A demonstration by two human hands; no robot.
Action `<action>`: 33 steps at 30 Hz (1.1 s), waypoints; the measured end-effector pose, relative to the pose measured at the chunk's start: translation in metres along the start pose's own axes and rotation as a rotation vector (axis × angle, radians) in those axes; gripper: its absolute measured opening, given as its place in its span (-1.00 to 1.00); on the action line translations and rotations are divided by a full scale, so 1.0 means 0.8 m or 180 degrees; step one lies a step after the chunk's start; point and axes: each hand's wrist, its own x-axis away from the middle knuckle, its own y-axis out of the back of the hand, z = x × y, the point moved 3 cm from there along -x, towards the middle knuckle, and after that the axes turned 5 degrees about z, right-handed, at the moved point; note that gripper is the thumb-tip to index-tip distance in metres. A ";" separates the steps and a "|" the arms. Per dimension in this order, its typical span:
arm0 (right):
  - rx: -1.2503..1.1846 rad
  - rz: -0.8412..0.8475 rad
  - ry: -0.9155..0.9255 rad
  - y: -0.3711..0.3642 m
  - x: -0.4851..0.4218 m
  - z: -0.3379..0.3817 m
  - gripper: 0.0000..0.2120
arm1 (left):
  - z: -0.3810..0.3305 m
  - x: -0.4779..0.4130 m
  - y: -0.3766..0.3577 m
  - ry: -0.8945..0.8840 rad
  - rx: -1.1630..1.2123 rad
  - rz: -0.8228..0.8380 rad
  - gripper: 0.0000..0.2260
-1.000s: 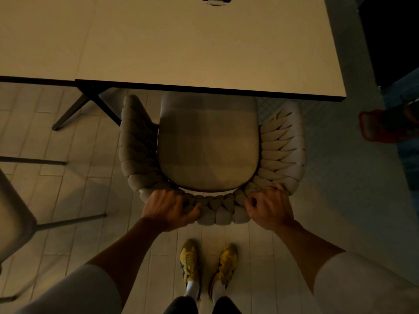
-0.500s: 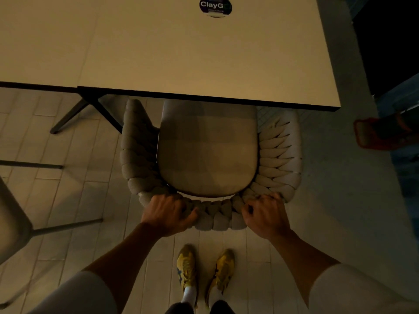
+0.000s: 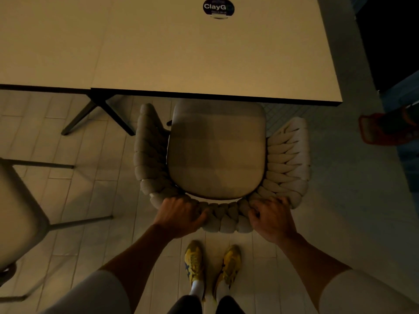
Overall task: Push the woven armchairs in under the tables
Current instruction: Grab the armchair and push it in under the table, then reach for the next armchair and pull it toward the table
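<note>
A woven armchair (image 3: 288, 162) with a beige seat cushion stands in front of me, its front edge just under the near edge of a pale table (image 3: 204, 55). My left hand (image 3: 181, 216) grips the braided backrest on the left. My right hand (image 3: 272, 218) grips the same backrest on the right. The chair's legs are hidden below the seat.
A second pale table (image 3: 45, 41) adjoins on the left, with black legs (image 3: 97, 114) beneath. Another chair (image 3: 20, 211) with thin metal legs is at the left edge. A red object (image 3: 383, 130) lies on the floor at right. My yellow shoes (image 3: 213, 264) stand behind the chair.
The view has tipped up a little, so more of the table top and its round sticker shows. Both hands keep their grip on the backrest, and the seat's front stays under the table edge.
</note>
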 end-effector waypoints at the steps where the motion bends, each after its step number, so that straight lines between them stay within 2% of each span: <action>1: -0.0064 0.0061 0.0005 0.004 0.003 0.002 -0.68 | -0.002 0.004 0.003 -0.0039 0.0052 -0.0026 -0.30; 4: -0.0230 0.0146 0.0056 0.034 0.017 0.023 -0.57 | -0.002 0.022 0.022 -0.0237 0.0271 -0.0095 -0.43; 6: -0.0330 0.0477 0.0118 0.059 0.026 0.047 -0.49 | 0.007 0.041 0.038 -0.0177 0.0351 -0.0045 -0.47; 11: -0.0289 0.1398 0.0387 0.120 0.055 0.117 -0.25 | 0.037 0.125 0.068 0.0333 0.0468 0.0176 -0.15; 16: 0.0285 0.2016 0.0813 0.151 0.083 0.195 -0.05 | 0.037 0.218 0.078 0.0717 0.0550 0.0539 -0.07; 22: 0.1075 0.2198 0.1604 0.152 0.139 0.280 0.13 | 0.026 0.342 0.030 0.1241 0.0878 0.0418 -0.01; 26: 0.1536 0.2305 0.1819 0.131 0.176 0.334 0.31 | 0.019 0.436 -0.012 0.1639 0.1011 0.0384 0.03; 33: 0.2017 0.2328 0.2520 0.095 0.277 0.462 0.20 | 0.030 0.617 -0.077 0.2333 0.1309 0.0430 0.04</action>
